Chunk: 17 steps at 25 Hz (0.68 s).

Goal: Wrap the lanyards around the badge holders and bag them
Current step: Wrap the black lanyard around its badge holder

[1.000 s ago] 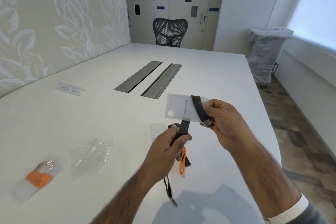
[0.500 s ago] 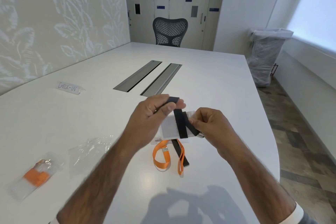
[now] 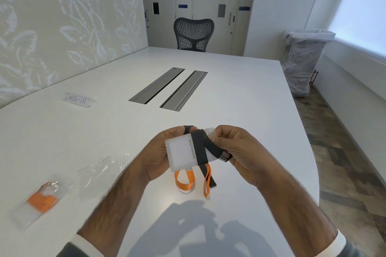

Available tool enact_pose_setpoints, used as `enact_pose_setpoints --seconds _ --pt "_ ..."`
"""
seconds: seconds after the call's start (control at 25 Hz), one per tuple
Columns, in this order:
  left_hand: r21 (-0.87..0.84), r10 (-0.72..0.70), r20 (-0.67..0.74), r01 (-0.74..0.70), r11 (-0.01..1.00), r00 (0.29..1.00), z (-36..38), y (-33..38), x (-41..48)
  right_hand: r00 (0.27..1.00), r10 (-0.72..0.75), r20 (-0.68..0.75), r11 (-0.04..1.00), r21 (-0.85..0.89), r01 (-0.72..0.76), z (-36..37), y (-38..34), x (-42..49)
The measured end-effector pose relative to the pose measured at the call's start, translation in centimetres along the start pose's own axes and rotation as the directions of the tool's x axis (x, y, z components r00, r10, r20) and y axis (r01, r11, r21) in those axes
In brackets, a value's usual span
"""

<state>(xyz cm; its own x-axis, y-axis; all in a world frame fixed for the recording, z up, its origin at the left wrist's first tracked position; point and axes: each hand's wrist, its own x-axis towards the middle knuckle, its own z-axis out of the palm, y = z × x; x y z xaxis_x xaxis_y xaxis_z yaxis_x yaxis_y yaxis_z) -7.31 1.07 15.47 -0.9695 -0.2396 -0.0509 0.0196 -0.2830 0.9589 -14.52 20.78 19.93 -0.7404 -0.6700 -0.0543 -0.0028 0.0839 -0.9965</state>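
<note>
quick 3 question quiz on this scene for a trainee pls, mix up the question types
1. True or false: the black lanyard is wound around the badge holder.
2. The loose orange lanyard lies: A on the table, B in the bin, C on the chair.
3. Fill in: the sign on the table reads ____.

Key: 1 true; 2 A; 3 CHECK-IN
</note>
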Motion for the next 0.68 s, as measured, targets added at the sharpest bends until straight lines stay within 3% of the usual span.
enact_pose_setpoints --seconds 0.08,0.24,0.36,0.48,0.56,0.68 --pt "-0.142 -0.049 -0.048 0.042 0.989 0.998 0.3 -1.0 -0.2 0.999 0.037 -0.019 0.996 0.08 -0.035 0.5 0.3 0.1" --pt "-0.14 0.112 0.071 -0.101 0.985 0.991 1.9 -3.1 -0.8 0.992 0.041 -0.123 0.969 0.246 -0.01 0.6 0.4 0.7" --pt "-0.038 0.107 -0.005 -0.107 0.994 0.994 3.0 -4.3 -0.9 0.953 -0.023 -0.303 0.991 0.119 0.061 0.5 0.6 1.5" --pt "0.113 0.077 0.012 -0.078 0.991 0.997 4.0 -4.6 -2.0 0.891 -0.071 -0.448 0.99 0.074 0.116 0.3 1.5 2.2" --pt "0.2 0.07 0.016 -0.072 0.977 0.997 4.6 -4.0 -2.9 0.852 -0.096 -0.515 0.993 0.005 0.114 0.0 2.4 2.5" --pt "0.351 0.17 -0.028 -0.15 0.924 0.985 4.7 -3.1 -3.0 0.823 -0.11 -0.557 0.993 -0.103 0.063 -0.1 3.6 2.7"
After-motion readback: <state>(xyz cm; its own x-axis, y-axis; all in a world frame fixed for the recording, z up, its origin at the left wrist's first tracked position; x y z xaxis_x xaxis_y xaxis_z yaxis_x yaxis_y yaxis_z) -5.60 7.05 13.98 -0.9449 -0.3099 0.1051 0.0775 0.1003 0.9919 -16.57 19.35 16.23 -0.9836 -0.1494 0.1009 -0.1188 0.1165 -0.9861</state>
